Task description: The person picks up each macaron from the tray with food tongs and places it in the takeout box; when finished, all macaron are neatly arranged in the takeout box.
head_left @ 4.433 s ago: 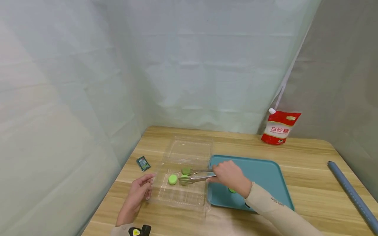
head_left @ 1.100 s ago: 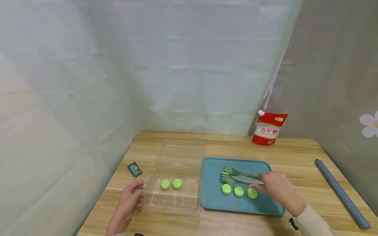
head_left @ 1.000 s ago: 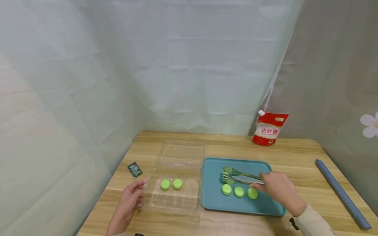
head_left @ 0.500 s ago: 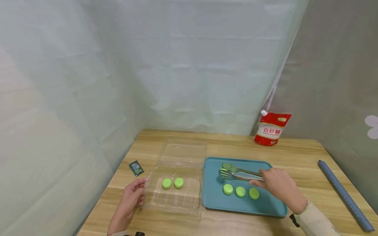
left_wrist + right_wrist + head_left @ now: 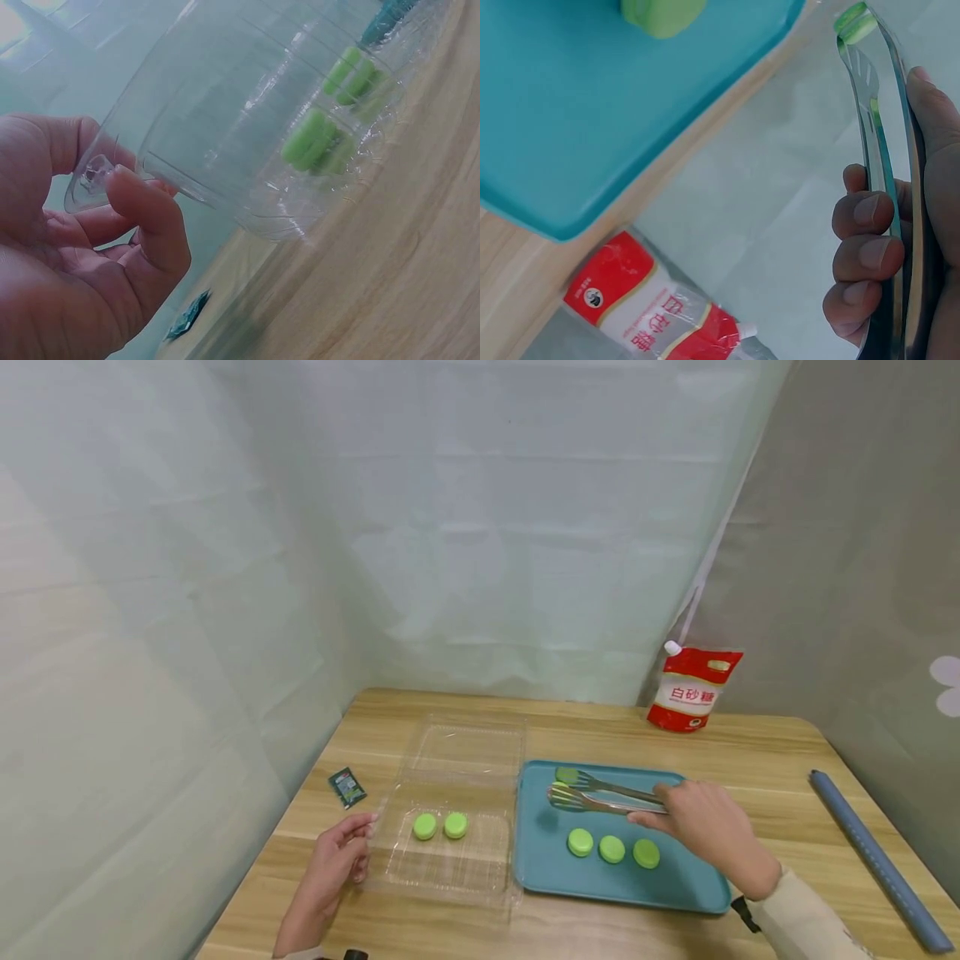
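Note:
My left hand point(image 5: 330, 860) pinches the left rim of a clear plastic clamshell box point(image 5: 480, 875) between thumb and fingers. The box lies with its lid folded back, holding two green macarons, one on the left point(image 5: 424, 827) and one beside it point(image 5: 455, 825). My right hand point(image 5: 708, 827) grips metal serving tongs point(image 5: 600, 807). A green macaron point(image 5: 856, 24) is clamped between the slotted tong heads, raised above the blue tray point(image 5: 540, 864). Three more macarons point(image 5: 612, 849) sit in a row on that tray.
A small dark green packet point(image 5: 347, 787) lies left of the box. At the back right stands a red and white sugar pouch point(image 5: 690, 689). A long blue-grey roll point(image 5: 879, 860) lies along the table's right side. The tray's left edge adjoins the box.
Earlier the tongs held a macaron inside the box; that one now lies there. The tongs then took another macaron at the tray and have lifted it slightly up and left. My left hand stays put.

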